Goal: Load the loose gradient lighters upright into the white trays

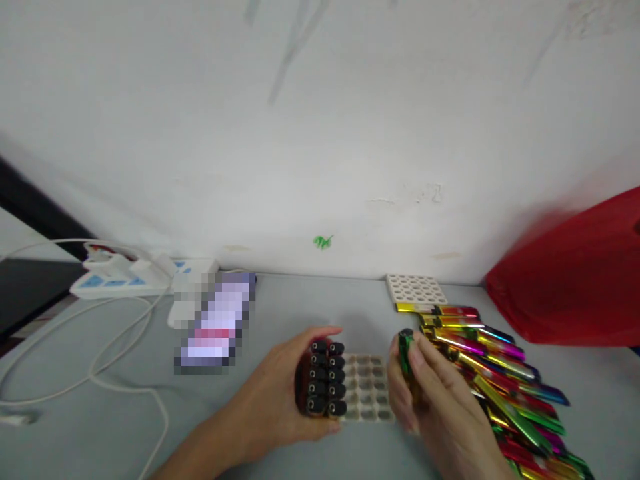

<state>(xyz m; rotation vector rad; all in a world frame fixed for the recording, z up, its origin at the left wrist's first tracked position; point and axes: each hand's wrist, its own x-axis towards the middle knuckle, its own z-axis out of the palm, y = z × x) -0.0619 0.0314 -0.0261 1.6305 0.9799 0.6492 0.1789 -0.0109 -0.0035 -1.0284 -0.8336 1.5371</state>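
1. Your left hand [273, 397] curls half-open in a C, thumb nearer you, holding two columns of upright black-topped sticks [337, 375] in a pale, oval-holed tray [371, 377].
2. Your right hand [447, 403], fingers bent, pinches a shiny green stick [404, 353] beside it.
3. Rightward lie glossy, multicoloured metallic sticks [505, 373].

Ten black-topped pieces [319, 375] stood upright, filling the nine o'clock side of the pale tray [371, 379]. A shiny green piece [404, 351] was held at two o'clock, near-upright.
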